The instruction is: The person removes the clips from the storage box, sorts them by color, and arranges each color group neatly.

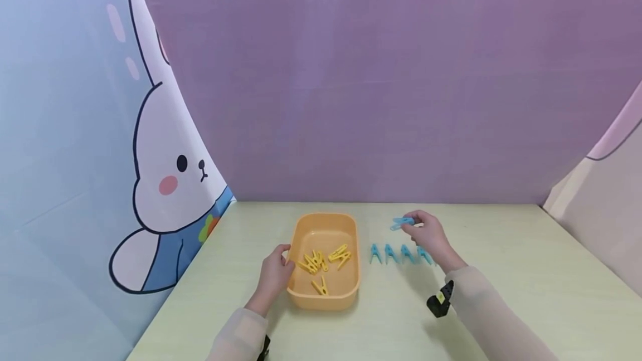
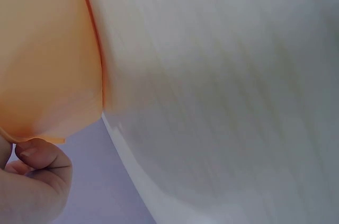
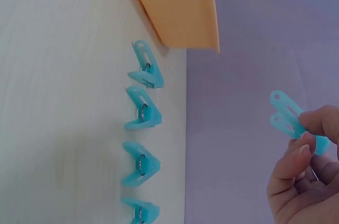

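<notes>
A blue clothespin (image 3: 288, 114) is pinched between the thumb and fingers of my right hand (image 1: 425, 234), held up above the table with its two legs pointing left in the head view. Below and nearer to me, several more blue clothespins (image 1: 390, 253) stand in a row on their spread legs, right of an orange plastic basin (image 1: 323, 302). Inside the basin lie several yellow clothespins (image 1: 320, 286), most of them clustered around its middle. My left hand (image 1: 275, 273) grips the basin's left rim, thumb and curled fingers showing in the left wrist view.
The pale wood-grain table (image 1: 200, 316) carries the basin near its middle. A purple backdrop (image 1: 381, 82) rises along the far edge. On the left hangs a blue sheet with a cartoon rabbit (image 1: 170, 194), and a pale wall (image 1: 607, 205) closes the right side.
</notes>
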`<act>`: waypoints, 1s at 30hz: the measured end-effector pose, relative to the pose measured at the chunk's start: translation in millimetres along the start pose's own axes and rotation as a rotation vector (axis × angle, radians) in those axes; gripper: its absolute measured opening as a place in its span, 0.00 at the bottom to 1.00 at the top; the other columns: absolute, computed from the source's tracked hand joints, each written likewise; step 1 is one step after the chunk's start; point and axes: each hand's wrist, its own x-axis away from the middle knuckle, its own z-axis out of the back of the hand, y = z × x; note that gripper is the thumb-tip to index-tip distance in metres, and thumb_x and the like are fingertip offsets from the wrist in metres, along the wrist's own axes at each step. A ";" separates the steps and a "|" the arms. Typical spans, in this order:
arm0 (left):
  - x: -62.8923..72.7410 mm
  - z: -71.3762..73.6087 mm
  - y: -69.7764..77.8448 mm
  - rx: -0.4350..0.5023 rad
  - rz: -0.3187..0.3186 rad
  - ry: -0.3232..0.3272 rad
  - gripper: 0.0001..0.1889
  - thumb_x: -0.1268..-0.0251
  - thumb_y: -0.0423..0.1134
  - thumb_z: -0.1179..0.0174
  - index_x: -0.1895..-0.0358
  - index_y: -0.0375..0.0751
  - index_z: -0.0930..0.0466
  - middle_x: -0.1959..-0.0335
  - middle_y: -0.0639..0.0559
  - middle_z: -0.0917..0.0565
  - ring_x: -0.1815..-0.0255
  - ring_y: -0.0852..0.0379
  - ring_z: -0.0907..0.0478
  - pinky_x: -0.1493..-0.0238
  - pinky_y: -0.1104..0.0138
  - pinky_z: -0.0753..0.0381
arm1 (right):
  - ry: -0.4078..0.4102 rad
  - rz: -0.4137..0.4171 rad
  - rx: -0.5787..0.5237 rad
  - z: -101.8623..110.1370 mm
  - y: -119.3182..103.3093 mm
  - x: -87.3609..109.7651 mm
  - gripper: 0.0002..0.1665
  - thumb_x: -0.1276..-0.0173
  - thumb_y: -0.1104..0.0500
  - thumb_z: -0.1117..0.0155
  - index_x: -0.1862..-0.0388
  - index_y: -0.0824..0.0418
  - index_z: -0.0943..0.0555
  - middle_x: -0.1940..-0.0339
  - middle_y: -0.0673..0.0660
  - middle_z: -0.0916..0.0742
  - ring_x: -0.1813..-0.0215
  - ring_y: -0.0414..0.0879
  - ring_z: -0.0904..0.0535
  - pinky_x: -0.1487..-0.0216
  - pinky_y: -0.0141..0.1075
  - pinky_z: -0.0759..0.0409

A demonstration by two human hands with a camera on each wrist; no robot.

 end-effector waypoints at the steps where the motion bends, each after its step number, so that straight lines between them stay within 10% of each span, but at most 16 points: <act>1: 0.0 0.1 0.0 0.001 -0.001 0.001 0.21 0.48 0.24 0.47 0.47 0.28 0.28 0.81 0.53 0.35 0.84 0.60 0.39 0.84 0.70 0.37 | 0.003 -0.005 -0.002 1.0 1.3 -0.1 0.20 0.34 0.58 0.44 0.46 0.67 0.28 0.56 0.61 0.25 0.66 0.50 0.27 0.66 0.39 0.25; 11: 0.2 0.8 1.0 -0.002 -0.005 -0.003 0.21 0.48 0.24 0.47 0.47 0.27 0.29 0.81 0.52 0.35 0.84 0.61 0.39 0.84 0.70 0.37 | 0.032 -0.018 -0.012 15.4 15.9 2.9 0.20 0.34 0.58 0.45 0.47 0.69 0.30 0.44 0.68 0.27 0.66 0.49 0.23 0.69 0.36 0.24; 30: 1.2 2.0 1.9 0.006 0.007 -0.008 0.21 0.47 0.25 0.47 0.46 0.27 0.29 0.82 0.52 0.35 0.85 0.61 0.39 0.85 0.70 0.37 | 0.105 -0.033 0.032 42.6 36.2 7.9 0.24 0.33 0.59 0.47 0.44 0.73 0.31 0.53 0.67 0.22 0.69 0.48 0.24 0.72 0.34 0.25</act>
